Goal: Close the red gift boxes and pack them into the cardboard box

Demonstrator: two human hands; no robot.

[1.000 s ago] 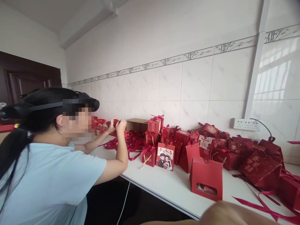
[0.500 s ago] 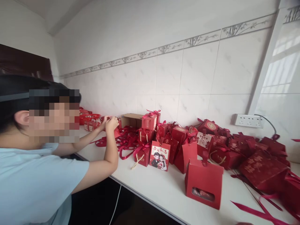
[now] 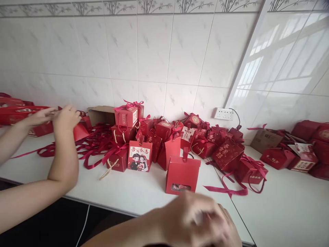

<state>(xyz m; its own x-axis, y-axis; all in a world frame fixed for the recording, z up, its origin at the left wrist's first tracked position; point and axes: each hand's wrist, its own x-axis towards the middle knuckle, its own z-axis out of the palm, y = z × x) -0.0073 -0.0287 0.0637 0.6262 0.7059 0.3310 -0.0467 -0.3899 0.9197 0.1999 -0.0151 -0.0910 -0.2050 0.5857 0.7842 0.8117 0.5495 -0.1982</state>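
Note:
My left hand [image 3: 195, 216] is low in the picture, in front of the white counter [image 3: 133, 192], with its forearm coming in from the lower left. It is smeared by motion and its fingers do not show clearly. My right hand [image 3: 229, 227] seems pressed against it on the right, equally blurred. Whether either holds anything I cannot tell. Nearest to them stands a red gift box with a small window [image 3: 183, 171]. A loose red ribbon [image 3: 226, 189] lies just right of it.
A co-worker's two hands [image 3: 64, 118] at the left hold a red piece over a heap of red ribbons [image 3: 95, 144]. Several red gift boxes [image 3: 164, 132] crowd the counter's back, one with a cartoon couple [image 3: 139, 159]. More boxes [image 3: 303, 151] lie at right. A wall socket [image 3: 223, 113] sits behind.
The view has swung right and down, so only the co-worker's arms remain at left. My blurred hands have come up into the bottom of the picture.

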